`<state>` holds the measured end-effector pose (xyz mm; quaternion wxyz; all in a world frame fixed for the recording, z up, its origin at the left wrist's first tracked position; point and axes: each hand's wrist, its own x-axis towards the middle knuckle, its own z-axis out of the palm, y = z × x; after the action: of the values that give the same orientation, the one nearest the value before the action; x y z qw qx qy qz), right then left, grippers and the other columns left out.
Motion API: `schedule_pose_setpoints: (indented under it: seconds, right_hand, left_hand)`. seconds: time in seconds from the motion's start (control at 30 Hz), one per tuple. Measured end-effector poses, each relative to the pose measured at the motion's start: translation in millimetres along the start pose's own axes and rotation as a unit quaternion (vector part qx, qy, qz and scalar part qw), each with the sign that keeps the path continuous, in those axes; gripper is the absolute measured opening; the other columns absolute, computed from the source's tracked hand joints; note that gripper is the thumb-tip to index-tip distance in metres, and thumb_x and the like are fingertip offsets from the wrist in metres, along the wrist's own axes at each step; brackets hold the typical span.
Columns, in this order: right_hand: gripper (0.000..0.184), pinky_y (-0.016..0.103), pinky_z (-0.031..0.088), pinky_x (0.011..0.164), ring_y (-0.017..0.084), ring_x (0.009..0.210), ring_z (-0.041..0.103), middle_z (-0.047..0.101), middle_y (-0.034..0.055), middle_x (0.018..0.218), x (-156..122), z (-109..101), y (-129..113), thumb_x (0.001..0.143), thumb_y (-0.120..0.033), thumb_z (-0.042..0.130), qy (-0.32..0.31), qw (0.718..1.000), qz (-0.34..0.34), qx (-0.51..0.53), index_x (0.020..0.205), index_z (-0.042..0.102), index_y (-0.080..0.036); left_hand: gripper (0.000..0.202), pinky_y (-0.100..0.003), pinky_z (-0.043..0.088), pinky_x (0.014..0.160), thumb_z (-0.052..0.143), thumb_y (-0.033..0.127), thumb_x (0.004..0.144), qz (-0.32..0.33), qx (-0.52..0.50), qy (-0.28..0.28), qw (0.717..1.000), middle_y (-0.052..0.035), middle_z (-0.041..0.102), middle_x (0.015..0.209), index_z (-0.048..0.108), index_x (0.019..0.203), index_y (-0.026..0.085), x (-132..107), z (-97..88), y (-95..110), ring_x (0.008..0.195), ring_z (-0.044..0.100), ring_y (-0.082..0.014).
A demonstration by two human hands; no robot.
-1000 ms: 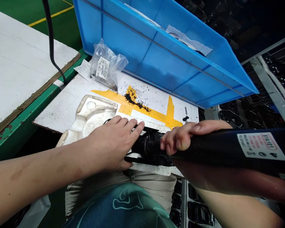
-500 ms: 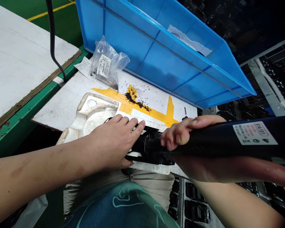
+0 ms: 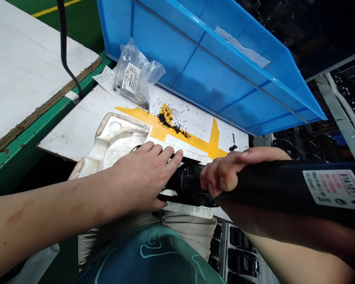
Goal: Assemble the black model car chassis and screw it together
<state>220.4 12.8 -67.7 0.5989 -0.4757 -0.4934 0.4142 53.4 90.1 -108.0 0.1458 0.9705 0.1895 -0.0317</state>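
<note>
Your left hand (image 3: pixel 142 177) lies spread on the tube's black head (image 3: pixel 187 182); your right hand (image 3: pixel 225 172) curls around the black tube (image 3: pixel 284 185). The blue bin (image 3: pixel 213 71) holds a paper slip (image 3: pixel 242 52); a sealed plastic bag (image 3: pixel 134 75) sits beside it.

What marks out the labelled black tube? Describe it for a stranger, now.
Start at the tilted blue plastic crate. Below it, the right hand grips a long black tube. Unlike the black part by the left hand, it bears a white label with red print.

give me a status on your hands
Left hand on black ribbed housing. Right hand wrapped round black labelled tube. Both over white foam cradle. Blue plastic bin beyond, not touching them.
</note>
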Motion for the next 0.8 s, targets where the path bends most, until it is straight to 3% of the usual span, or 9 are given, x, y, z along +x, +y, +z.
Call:
schedule_pose_setpoints:
  seconds: [0.17,0.37,0.53,0.7,0.8]
  right_hand:
    - [0.041,0.036,0.051,0.047,0.016,0.044,0.055,0.056,-0.0028,0.055,-0.9,4.4,-0.7,0.077,-0.062,0.074,0.03,0.999,-0.031,-0.015,0.079,0.064,-0.022]
    - [0.029,0.038,0.053,0.051,0.019,0.048,0.058,0.061,-0.0019,0.061,-6.2,0.5,2.3,0.08,-0.049,0.077,0.031,0.999,-0.03,0.001,0.089,0.065,-0.024]
    - [0.027,0.037,0.053,0.052,0.019,0.048,0.059,0.062,-0.0014,0.063,-2.8,-2.5,2.9,0.086,-0.049,0.07,0.007,0.999,-0.022,0.026,0.099,0.066,-0.027]
    - [0.026,0.034,0.05,0.046,0.017,0.043,0.055,0.06,-0.0029,0.058,1.9,2.7,2.5,0.077,-0.045,0.08,0.026,0.999,-0.026,0.029,0.084,0.066,-0.025]
    - [0.034,0.034,0.05,0.046,0.017,0.044,0.056,0.06,-0.0024,0.059,-4.9,2.2,10.0,0.074,-0.056,0.078,0.025,0.998,-0.041,0.028,0.084,0.066,-0.025]
  left_hand:
    - [0.097,-0.049,0.038,0.099,0.066,0.055,0.077,0.0,-0.003,-0.01,1.0,-0.0205,0.053,0.136,0.028,0.151,0.003,0.1,-2.1,0.7,0.115,0.052,-0.0377]
    - [0.097,-0.05,0.038,0.098,0.065,0.054,0.076,0.005,-0.01,-0.003,1.0,-0.0219,0.053,0.136,0.028,0.151,0.003,0.6,-1.1,-0.2,0.114,0.052,-0.0386]
    - [0.099,-0.051,0.038,0.097,0.066,0.055,0.075,0.008,-0.009,0.009,1.0,-0.0234,0.052,0.137,0.028,0.15,0.003,0.7,2.3,-1.0,0.114,0.051,-0.0399]
    - [0.099,-0.052,0.039,0.098,0.067,0.053,0.075,0.008,-0.015,0.005,1.0,-0.0231,0.052,0.137,0.027,0.15,0.002,1.0,1.9,-0.8,0.115,0.052,-0.0406]
    - [0.101,-0.052,0.039,0.099,0.068,0.055,0.074,0.008,-0.015,0.0,1.0,-0.0233,0.051,0.137,0.026,0.151,0.002,0.6,-0.1,-0.9,0.117,0.051,-0.0411]
